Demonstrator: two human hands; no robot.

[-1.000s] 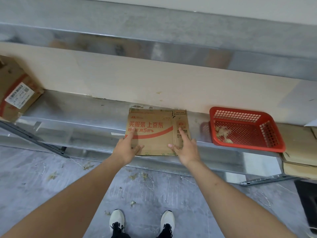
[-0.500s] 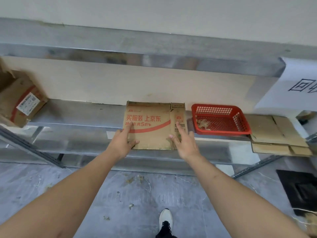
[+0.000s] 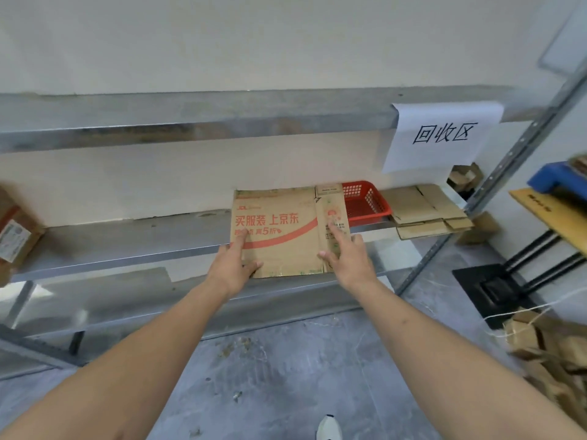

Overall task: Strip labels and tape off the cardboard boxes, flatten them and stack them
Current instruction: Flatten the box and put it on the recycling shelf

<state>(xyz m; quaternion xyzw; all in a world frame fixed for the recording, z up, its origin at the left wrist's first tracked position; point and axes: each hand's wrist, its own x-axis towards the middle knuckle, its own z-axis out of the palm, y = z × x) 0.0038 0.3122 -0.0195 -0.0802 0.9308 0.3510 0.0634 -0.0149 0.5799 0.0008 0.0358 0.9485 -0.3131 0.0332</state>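
We see a flattened brown cardboard box with red printed lettering (image 3: 279, 231) lying on the grey metal shelf (image 3: 127, 242), its near edge overhanging the shelf's front edge and its far edge close to the wall. The left hand (image 3: 233, 265) grips the near left corner, thumb underneath and fingers on top; the right hand (image 3: 347, 257) lies spread on the right panel, index finger extended. We judge that both hands steady and steer the sheet because it is only partly supported. Touching its right edge stands a red perforated plastic basket (image 3: 365, 203); beyond that, at the shelf's right end, lies a stack of flattened plain cardboard (image 3: 422, 211), the likely destination, beneath a white paper sign (image 3: 441, 138).
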